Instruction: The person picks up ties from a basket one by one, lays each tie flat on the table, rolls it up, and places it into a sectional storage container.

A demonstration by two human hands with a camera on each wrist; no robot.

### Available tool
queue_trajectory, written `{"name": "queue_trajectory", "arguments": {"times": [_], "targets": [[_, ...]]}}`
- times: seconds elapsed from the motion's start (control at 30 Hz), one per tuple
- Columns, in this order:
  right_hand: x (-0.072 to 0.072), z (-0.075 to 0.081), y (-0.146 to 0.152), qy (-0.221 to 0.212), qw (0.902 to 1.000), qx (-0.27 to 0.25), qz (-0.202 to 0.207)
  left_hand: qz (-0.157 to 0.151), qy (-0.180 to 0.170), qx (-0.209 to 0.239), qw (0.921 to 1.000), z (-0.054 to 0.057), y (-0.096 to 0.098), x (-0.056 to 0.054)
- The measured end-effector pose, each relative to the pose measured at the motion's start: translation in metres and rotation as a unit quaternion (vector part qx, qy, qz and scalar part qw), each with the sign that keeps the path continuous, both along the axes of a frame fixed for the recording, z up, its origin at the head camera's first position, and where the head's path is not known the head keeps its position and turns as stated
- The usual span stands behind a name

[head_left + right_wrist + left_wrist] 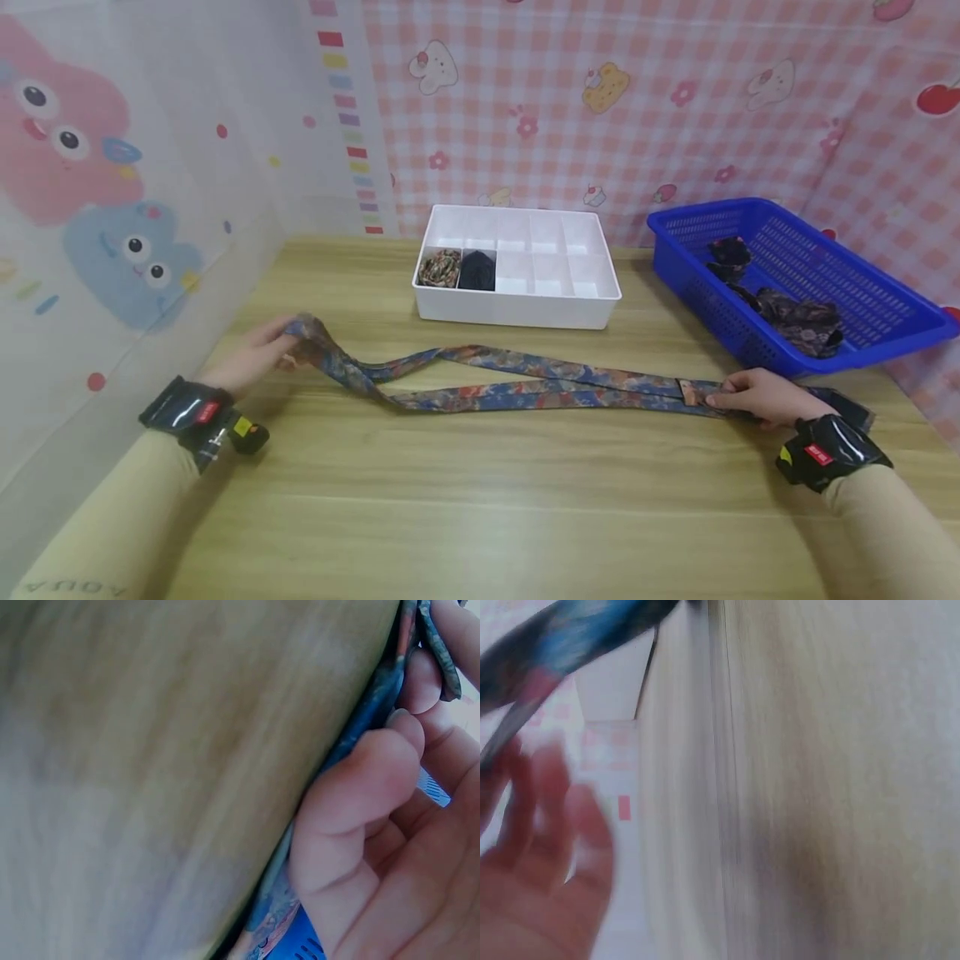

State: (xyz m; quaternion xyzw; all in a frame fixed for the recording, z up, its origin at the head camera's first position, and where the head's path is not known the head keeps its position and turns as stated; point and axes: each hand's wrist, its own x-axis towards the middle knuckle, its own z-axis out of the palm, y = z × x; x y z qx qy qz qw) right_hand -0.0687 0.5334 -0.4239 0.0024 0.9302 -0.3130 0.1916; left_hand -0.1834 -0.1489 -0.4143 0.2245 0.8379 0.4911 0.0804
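A long blue necktie (525, 400) with a red and brown floral pattern lies folded lengthwise across the table. My left hand (258, 354) holds its looped left end, which is lifted off the tabletop. In the left wrist view the fabric (585, 645) is blurred above my curled fingers (592, 825). Toward the other end, my right hand (765, 398) pinches the necktie between thumb and fingers, beside a small brownish label (687, 392). The dark wide tip (843, 408) extends past my right hand. In the right wrist view the fabric (360, 727) runs along my fingertips.
A white divided box (517, 308) stands at the back, with a rolled camouflage-patterned fabric (439, 268) and a rolled black one (477, 271) in its front left compartments. A blue plastic basket (862, 275) at the right holds dark patterned fabric (806, 321). Printed curtains (525, 167) enclose the table.
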Motion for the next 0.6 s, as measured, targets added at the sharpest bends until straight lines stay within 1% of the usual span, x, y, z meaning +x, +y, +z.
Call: {"name": "queue_trajectory", "arguments": {"times": [0.03,0.07,0.1,0.13,0.17,0.2,0.23,0.27,0.3,0.33,0.37,0.43,0.47,0.5,0.53,0.6], "targets": [[0.000,0.000,0.000,0.000,1.0000,0.000,0.000,0.018,0.012,0.020,0.9996,0.000,0.001,-0.001],[0.000,0.000,0.000,-0.001,1.0000,0.000,-0.001,0.039,0.016,0.040,0.9983,0.001,0.001,-0.002],[0.000,0.000,0.000,-0.002,1.0000,-0.001,-0.002,0.055,0.010,0.075,0.9956,0.001,0.001,-0.003],[-0.001,0.000,0.000,-0.002,1.0000,0.000,-0.002,0.065,0.000,0.118,0.9908,0.001,0.001,-0.003],[-0.001,0.000,0.000,-0.002,1.0000,-0.001,-0.002,0.066,-0.015,0.166,0.9839,0.001,0.000,-0.004],[-0.001,-0.001,0.001,-0.004,1.0000,-0.002,-0.002,0.056,-0.033,0.212,0.9752,0.002,-0.001,-0.005],[-0.002,-0.001,0.001,-0.004,1.0000,-0.002,-0.001,0.038,-0.050,0.255,0.9649,0.002,-0.002,-0.006],[-0.002,-0.001,0.001,-0.004,1.0000,-0.002,-0.001,0.014,-0.065,0.284,0.9565,0.002,-0.005,-0.007],[-0.002,-0.001,0.002,-0.004,1.0000,-0.002,-0.002,-0.017,-0.080,0.301,0.9500,0.002,-0.007,-0.008],[-0.002,-0.001,0.002,-0.004,1.0000,-0.001,-0.002,-0.054,-0.093,0.305,0.9462,0.003,-0.010,-0.010],[-0.002,-0.001,0.003,-0.005,1.0000,-0.001,-0.002,-0.091,-0.100,0.290,0.9475,0.003,-0.013,-0.012],[-0.001,0.000,0.005,-0.005,1.0000,0.001,-0.006,-0.160,-0.093,0.241,0.9527,0.005,-0.019,-0.014],[-0.001,0.001,0.005,-0.005,0.9999,0.000,-0.010,-0.189,-0.091,0.219,0.9528,0.006,-0.022,-0.015],[-0.001,0.001,0.006,-0.006,0.9999,-0.001,-0.012,-0.213,-0.091,0.203,0.9514,0.006,-0.025,-0.015],[0.000,0.001,0.006,-0.007,0.9999,0.000,-0.014,-0.230,-0.094,0.198,0.9482,0.006,-0.027,-0.015],[0.001,0.001,0.007,-0.005,0.9999,-0.006,-0.015,-0.253,-0.105,0.202,0.9404,0.007,-0.030,-0.014]]}}
